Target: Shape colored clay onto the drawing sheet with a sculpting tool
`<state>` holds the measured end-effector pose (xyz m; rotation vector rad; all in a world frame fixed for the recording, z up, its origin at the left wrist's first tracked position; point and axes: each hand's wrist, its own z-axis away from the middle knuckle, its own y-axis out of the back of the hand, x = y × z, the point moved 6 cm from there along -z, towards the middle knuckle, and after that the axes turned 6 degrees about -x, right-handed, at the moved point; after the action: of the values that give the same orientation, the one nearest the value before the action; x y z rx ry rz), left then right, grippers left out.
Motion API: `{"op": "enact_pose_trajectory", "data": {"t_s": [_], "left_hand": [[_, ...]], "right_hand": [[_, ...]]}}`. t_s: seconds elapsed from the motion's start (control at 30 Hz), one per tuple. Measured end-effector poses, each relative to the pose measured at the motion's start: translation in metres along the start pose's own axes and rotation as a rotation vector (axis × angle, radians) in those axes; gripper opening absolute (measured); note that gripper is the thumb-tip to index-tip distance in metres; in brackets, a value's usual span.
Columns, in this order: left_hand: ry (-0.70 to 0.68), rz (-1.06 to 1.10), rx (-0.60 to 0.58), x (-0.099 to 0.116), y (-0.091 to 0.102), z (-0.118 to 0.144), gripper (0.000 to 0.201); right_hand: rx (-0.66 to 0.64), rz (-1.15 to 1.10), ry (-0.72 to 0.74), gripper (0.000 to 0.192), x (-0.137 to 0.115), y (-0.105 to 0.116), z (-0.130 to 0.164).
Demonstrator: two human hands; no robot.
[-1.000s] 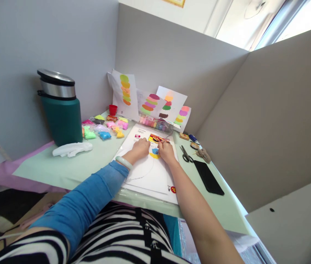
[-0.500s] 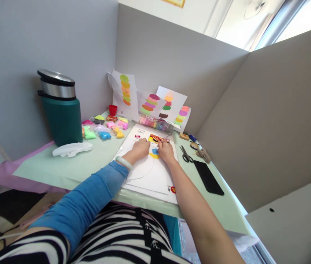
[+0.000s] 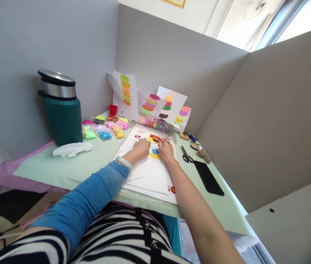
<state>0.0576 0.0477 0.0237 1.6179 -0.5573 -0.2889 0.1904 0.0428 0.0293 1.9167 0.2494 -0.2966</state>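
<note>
Head view, centre of frame: white paper sheet (image 3: 150, 176) lies flat on pale green counter (image 3: 70, 167), with a blue clay patch (image 3: 155, 151) above a yellow one near its upper end. Left hand (image 3: 141, 147), fingers curled, presses knuckles-up on the sheet just left of the blue patch; pale bangle on its wrist, blue sleeve behind. Right hand (image 3: 167, 150) sits just right of the patch, fingers pinched narrow around a thin stick tool (image 3: 164, 139) angled up and right; tip hidden by the hand. Hands nearly touching.

Right of the sheet: scissors (image 3: 185, 154), then a black phone (image 3: 208, 177) lower right, small brown bits near the scissors. Above the sheet: clear tray of coloured clay (image 3: 155, 124). Behind it, three papers with stacked colour blobs (image 3: 150, 101) lean on the grey partition. Upper left of sheet: small bags of coloured clay (image 3: 104, 128), a red cup (image 3: 113, 109). Far left: large green flask (image 3: 62, 110) with steel lid, white gloves (image 3: 72, 149) lying in front of it.
</note>
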Motion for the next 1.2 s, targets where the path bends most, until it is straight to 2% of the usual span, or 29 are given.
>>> {"op": "enact_pose_trajectory", "data": {"t_s": [0.7,0.93,1.2], "left_hand": [[-0.005,0.005,0.001,0.0012,0.0016,0.0014,0.028],[0.015,0.020,-0.020,0.0011,0.0022,0.0017,0.030],[0.011,0.009,-0.006,0.0001,0.0007,0.0012,0.029]], "right_hand": [[0.029,0.036,-0.020,0.034,0.0035,-0.0013,-0.0024],[0.117,0.028,-0.047,0.042,0.0089,0.0049,0.0026],[0.073,0.049,-0.055,0.040,0.0065,0.0029,0.0044]]}}
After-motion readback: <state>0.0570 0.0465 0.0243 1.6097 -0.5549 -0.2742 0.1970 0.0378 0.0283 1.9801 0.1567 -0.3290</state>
